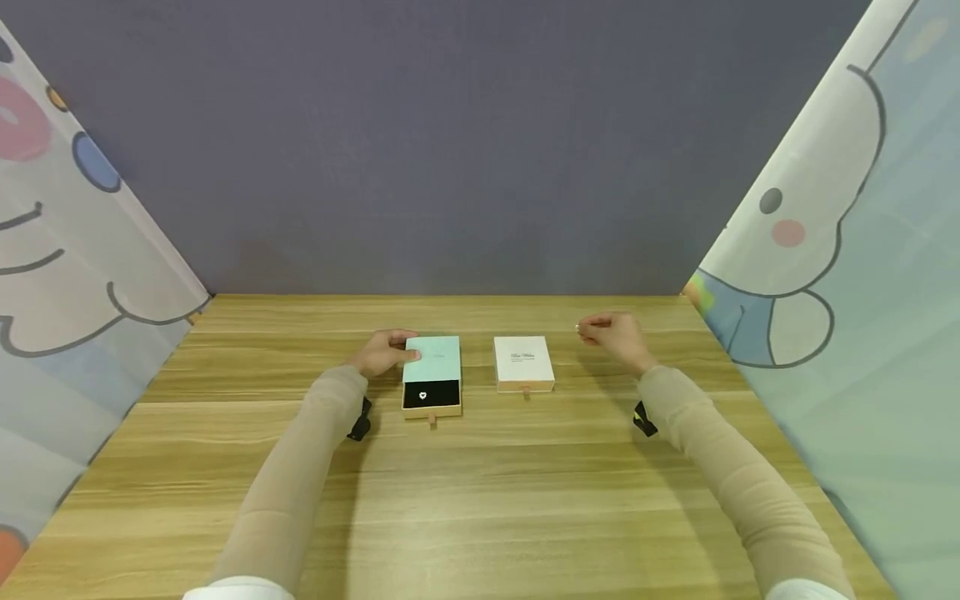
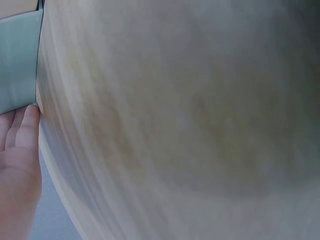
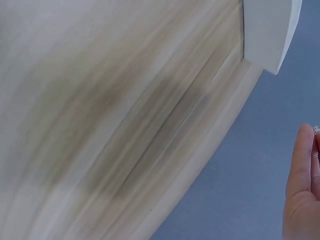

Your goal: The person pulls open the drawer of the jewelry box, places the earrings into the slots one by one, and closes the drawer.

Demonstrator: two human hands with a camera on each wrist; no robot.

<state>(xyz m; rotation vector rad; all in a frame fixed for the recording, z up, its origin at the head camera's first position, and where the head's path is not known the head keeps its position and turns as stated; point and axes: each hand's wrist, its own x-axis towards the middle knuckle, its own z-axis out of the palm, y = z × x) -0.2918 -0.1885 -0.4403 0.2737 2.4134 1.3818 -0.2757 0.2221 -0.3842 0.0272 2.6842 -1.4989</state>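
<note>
A mint green drawer box (image 1: 432, 358) lies on the wooden table (image 1: 480, 500), its drawer slid out toward me. The black insert holds a small heart-shaped jewel (image 1: 423, 395). My left hand (image 1: 403, 347) grips the box's left side with the thumb on its lid. In the left wrist view the fingers (image 2: 22, 130) touch the mint box (image 2: 17, 60) at its edge. A closed white box (image 1: 523, 362) sits just to the right. My right hand (image 1: 588, 333) hovers right of the white box and pinches a tiny silvery piece (image 1: 577, 327), which glints at the fingertip (image 3: 316, 129).
A dark purple wall (image 1: 450, 150) closes the back of the table. Cartoon-printed curtains hang at the left (image 1: 67, 275) and right (image 1: 847, 250) sides. Bare wood lies in front of the boxes up to the near edge.
</note>
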